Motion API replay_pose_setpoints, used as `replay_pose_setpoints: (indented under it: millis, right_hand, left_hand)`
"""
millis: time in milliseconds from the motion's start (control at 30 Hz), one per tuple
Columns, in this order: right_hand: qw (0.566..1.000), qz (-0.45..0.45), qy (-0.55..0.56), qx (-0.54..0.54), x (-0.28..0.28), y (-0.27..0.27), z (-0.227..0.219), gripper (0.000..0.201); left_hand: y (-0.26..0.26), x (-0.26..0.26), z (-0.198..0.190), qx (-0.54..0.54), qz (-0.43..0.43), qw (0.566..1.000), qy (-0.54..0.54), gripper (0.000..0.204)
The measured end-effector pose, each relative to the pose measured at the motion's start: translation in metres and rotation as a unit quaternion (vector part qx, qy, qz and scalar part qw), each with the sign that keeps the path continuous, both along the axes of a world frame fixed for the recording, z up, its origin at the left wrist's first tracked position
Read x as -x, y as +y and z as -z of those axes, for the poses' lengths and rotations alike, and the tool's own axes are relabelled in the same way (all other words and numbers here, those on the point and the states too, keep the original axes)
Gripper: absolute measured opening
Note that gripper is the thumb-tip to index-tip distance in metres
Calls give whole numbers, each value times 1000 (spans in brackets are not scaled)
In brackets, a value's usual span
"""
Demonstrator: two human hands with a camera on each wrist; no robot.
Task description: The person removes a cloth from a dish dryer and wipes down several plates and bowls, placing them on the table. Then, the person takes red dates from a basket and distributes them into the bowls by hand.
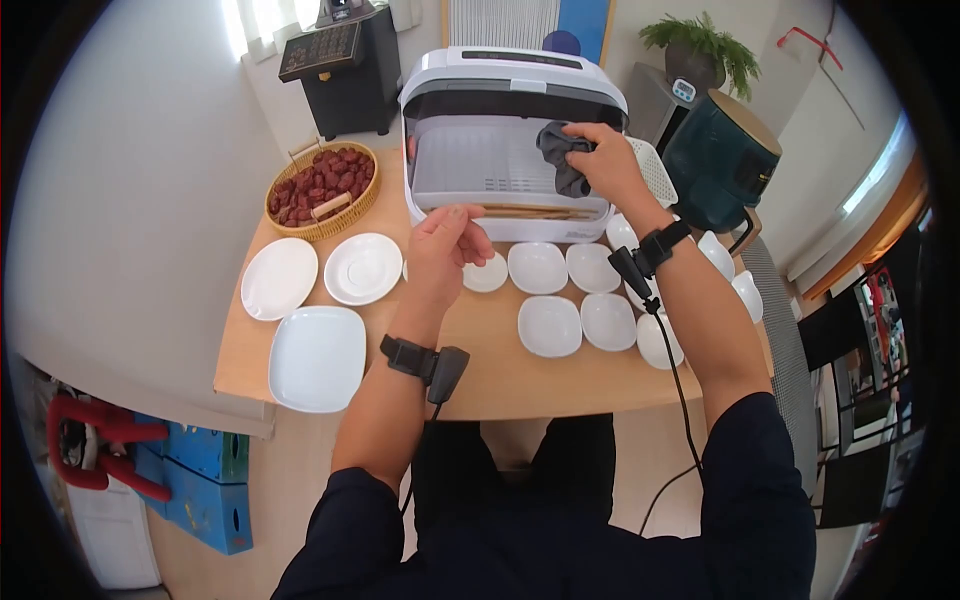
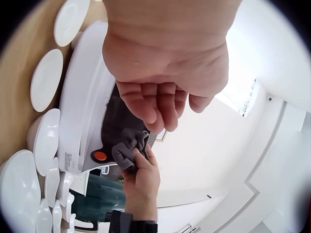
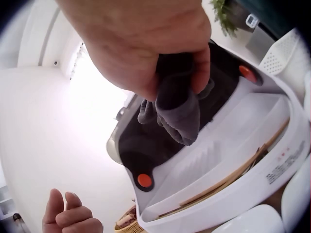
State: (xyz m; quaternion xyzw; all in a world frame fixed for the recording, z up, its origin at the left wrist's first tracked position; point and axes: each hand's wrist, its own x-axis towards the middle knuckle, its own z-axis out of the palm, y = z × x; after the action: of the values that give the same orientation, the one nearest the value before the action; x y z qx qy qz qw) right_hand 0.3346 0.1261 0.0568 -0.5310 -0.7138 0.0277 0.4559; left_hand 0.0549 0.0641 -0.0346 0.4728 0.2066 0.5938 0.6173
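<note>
The right hand (image 1: 605,165) pinches a bunched dark grey cloth (image 1: 566,160) in front of the white cabinet (image 1: 408,190), whose dark see-through lid is raised. In the right wrist view the cloth (image 3: 180,114) hangs from the fingers near the dark lid (image 3: 150,145). Thin wooden sticks (image 1: 530,211) lie along the cabinet's front inside edge. The left hand (image 1: 447,245) hovers at the cabinet's front left, holding nothing, its fingers loosely bent. In the left wrist view this hand (image 2: 165,73) hangs palm in view, away from the cloth (image 2: 130,148).
At the left are a basket of dried red fruit (image 1: 322,185), two round plates (image 1: 280,279) and a squarish plate (image 1: 318,360). Several white bowls (image 1: 549,326) stand at the front right. A dark green appliance (image 1: 722,160) and a white perforated basket (image 1: 652,172) are at the right.
</note>
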Motion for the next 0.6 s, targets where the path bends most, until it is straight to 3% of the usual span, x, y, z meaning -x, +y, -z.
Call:
replay_pose_setpoints:
  millis: [33,100,167,233,300,333,400,533,600]
  right_hand:
    - [998,24,-53,38,0,16,1,40]
    - [990,49,-106,76,2,42,6,40]
    - [961,104,-197,164,5,64,16,44]
    - [952,107,-243,154,2,80,27,39]
    - [903,125,-365,187,-10,115,50,31]
    - [890,134,-385,203,-14,131,63,26]
    - [895,106,-373,220,-1,136,64,27]
    - [918,15,-325,224,36,133,59,28]
    - [912,2,-356,203,36,131,58,28]
  left_hand:
    - [19,-3,10,-15,51,998,-40,34]
    - [32,-13,25,2,26,998,-49,33]
    - [39,-12,43,12,58,998,-35,32]
    - [33,-11,37,35,56,997,-44,32]
    - [32,-4,39,46,162,979,-116,36]
    - [33,-3,43,48,162,979,-116,36]
    - [34,0,51,59,298,927,-220,41]
    - [36,3,58,53,364,900,-235,45]
    - [36,3,58,30,410,881,-235,41]
